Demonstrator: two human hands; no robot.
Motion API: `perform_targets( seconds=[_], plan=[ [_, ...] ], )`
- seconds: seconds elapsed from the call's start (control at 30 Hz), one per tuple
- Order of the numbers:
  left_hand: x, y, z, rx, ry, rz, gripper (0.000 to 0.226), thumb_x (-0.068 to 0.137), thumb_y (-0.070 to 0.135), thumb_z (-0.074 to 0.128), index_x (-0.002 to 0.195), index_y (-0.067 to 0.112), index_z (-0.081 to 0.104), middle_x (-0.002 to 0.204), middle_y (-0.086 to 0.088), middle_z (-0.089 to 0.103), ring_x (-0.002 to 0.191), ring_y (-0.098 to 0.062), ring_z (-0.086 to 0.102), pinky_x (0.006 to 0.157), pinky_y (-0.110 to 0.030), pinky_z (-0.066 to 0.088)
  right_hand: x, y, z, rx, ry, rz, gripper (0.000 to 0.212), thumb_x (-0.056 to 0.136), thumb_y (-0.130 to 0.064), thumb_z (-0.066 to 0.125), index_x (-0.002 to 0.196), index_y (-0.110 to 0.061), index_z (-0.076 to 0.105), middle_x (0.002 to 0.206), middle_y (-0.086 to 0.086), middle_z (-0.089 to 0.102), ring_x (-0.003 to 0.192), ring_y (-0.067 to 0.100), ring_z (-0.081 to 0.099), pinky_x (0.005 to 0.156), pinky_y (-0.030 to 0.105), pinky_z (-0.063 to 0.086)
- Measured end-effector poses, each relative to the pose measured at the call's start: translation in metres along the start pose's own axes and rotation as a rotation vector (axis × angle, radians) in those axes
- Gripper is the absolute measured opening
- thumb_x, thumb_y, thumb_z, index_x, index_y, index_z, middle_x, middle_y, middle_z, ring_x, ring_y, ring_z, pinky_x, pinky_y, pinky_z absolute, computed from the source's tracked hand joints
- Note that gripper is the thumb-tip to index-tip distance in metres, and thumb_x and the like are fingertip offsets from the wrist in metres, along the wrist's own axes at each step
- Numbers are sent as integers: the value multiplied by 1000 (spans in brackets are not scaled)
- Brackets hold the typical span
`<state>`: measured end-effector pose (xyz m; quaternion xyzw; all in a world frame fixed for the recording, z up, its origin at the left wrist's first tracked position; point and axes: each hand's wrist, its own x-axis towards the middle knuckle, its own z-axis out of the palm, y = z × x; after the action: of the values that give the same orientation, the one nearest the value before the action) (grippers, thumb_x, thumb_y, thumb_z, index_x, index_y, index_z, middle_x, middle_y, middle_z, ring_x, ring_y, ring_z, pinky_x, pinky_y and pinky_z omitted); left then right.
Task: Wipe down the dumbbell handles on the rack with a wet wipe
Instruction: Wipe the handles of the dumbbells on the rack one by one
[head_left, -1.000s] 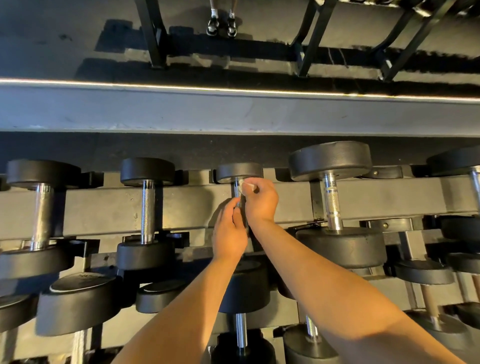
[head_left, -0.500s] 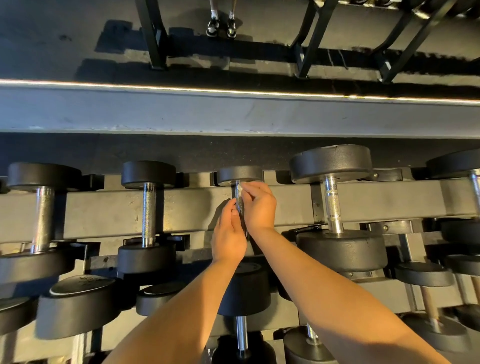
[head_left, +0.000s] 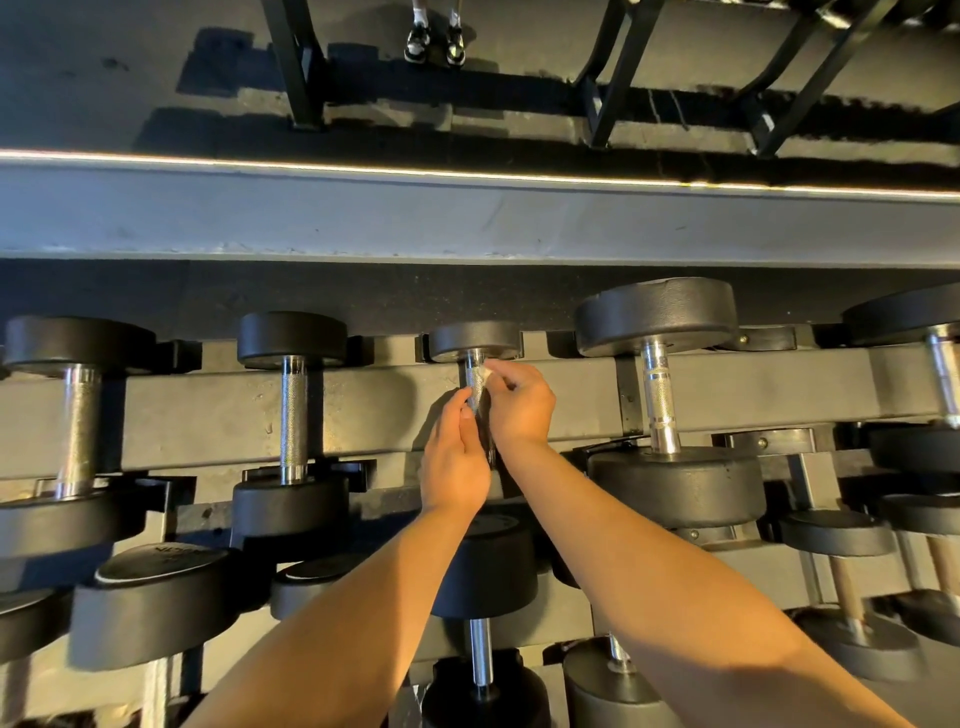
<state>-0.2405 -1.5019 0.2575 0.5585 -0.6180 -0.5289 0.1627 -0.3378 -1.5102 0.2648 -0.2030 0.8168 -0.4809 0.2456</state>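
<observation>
Chrome handle (head_left: 474, 382) of small dumbbell (head_left: 475, 340) | right hand (head_left: 522, 410) pinches white wipe (head_left: 483, 375) against it | left hand (head_left: 454, 462) touches handle, grip unclear

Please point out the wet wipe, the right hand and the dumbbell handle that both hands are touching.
wet wipe (head_left: 484, 374): head view, the small white corner that shows.
right hand (head_left: 522, 410): head view, the back of the hand.
dumbbell handle (head_left: 471, 387): head view, the knurled part below the far head.

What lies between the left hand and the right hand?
Head view: the small dumbbell's chrome handle, between left hand and right hand, which pinches a wet wipe.
</observation>
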Motion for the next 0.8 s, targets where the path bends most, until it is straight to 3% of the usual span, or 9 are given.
perform_targets(
  seconds=[0.07,0.17,0.27,0.37,0.5,0.67,0.8],
  plan=[
    [0,0,0,8,0,-1,41,108,49,20,148,48,33,140,11,53,123,-13,54,98,-35,45,1,-1,2,-11,-25,24,25,97,-8,59,111,-24,72,111,-6,69,102,7,63,92,23,52],
    [-2,1,-1,8,9,1,41,109,46,22,148,47,35,138,10,54,121,-14,54,96,-35,44,-10,9,-10,-44,-92,48,22,96,-6,59,105,-22,72,99,-6,70,90,6,64,83,24,54],
    [-4,3,-2,-1,6,-2,41,109,46,23,147,47,37,135,9,56,117,-15,56,96,-38,48,-16,16,-22,-55,-123,61,20,95,-4,61,102,-18,73,94,-7,70,87,5,64,84,24,55],
    [-3,3,-1,17,0,-18,41,108,46,24,147,48,36,135,9,56,117,-15,56,97,-41,49,-5,4,-16,3,-71,25,23,97,-7,60,110,-20,74,105,-8,72,97,2,65,87,19,51],
    [0,0,1,0,5,-7,42,109,46,25,149,44,37,142,10,52,126,-14,52,103,-36,44,0,2,-3,26,-85,43,28,99,-13,59,122,-22,70,118,-7,70,108,5,63,95,23,51],
    [-1,2,1,-11,31,9,40,109,42,28,146,43,44,134,14,55,118,-9,54,98,-32,44,-16,18,-16,-28,-99,86,16,95,-12,65,106,-20,74,94,-8,71,87,8,66,83,28,58],
    [-1,2,0,-13,22,7,40,109,42,29,147,42,43,135,14,55,118,-5,52,95,-28,40,-5,5,-13,30,-27,81,16,96,-12,62,105,-21,72,96,-9,70,91,3,64,78,17,51]
  ],
)
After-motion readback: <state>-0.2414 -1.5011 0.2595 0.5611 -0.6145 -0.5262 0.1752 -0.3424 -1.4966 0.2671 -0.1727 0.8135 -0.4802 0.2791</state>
